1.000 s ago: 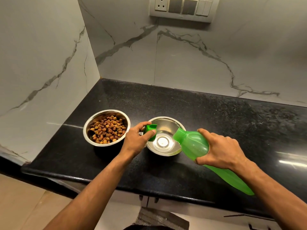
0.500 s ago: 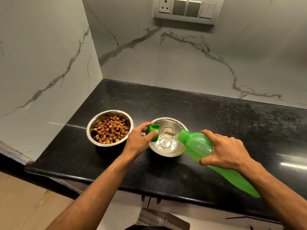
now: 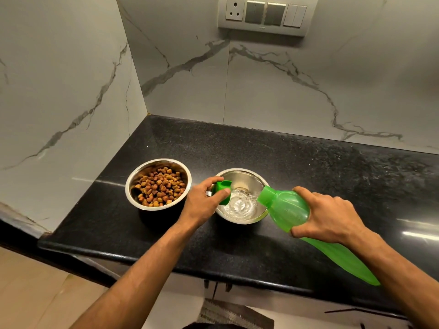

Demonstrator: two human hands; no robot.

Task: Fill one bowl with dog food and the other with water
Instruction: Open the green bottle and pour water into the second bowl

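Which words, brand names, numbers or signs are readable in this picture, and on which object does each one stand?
No text can be read.
Green bottle: faint raised marking on its side, too blurred to read.
Switch panel: a tiny mark on its lower edge, too small to read.
Bottle cap, food bowl, water bowl, countertop: no lettering visible.

Both bare forearms reach forward from the bottom edge. Left hand [image 3: 203, 203] curled, thumb and fingers pinching a small cap [image 3: 223, 188]. Right hand [image 3: 325, 216] wrapped around a bottle [image 3: 288, 208], knuckles up, wrist bent, tipping its mouth down-left.
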